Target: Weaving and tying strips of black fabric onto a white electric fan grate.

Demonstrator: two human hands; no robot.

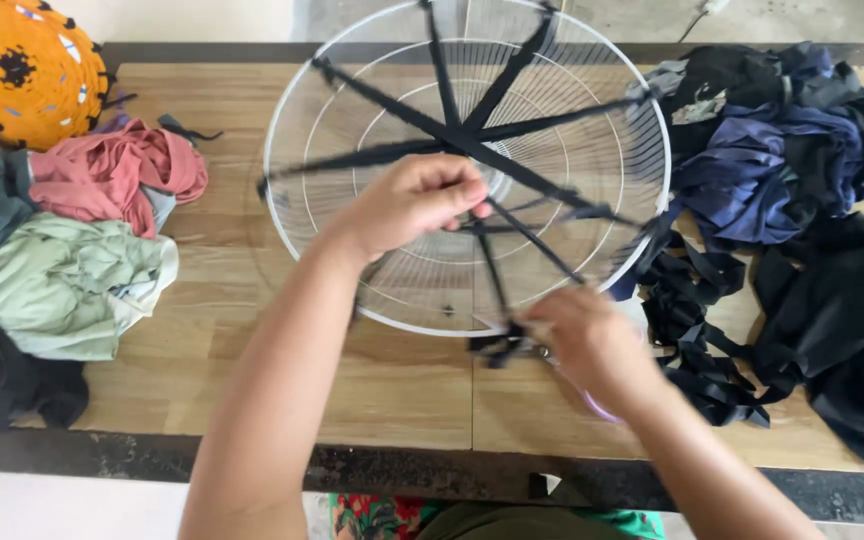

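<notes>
A home craft workshop: wooden worktable [252, 330] heaped with fabric scraps [802, 200] and a woven mat [22, 70].

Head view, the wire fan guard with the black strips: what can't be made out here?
- Right hand: blurred; its fingers cover whatever it holds at the white wire fan guard rim.
- Left hand: covers the grip on the black fabric strips.
- Fan guard top: cut off by the frame edge.
- Orange round mat: cut off at the left edge.
- Dark fabric pile: pieces indistinguishable.

You are looking at an orange woven mat [27, 68], pink cloth [117, 172] and green cloth [67, 285] lying left on the table [252, 370]; dark clothes [802, 200] are piling right.
</notes>
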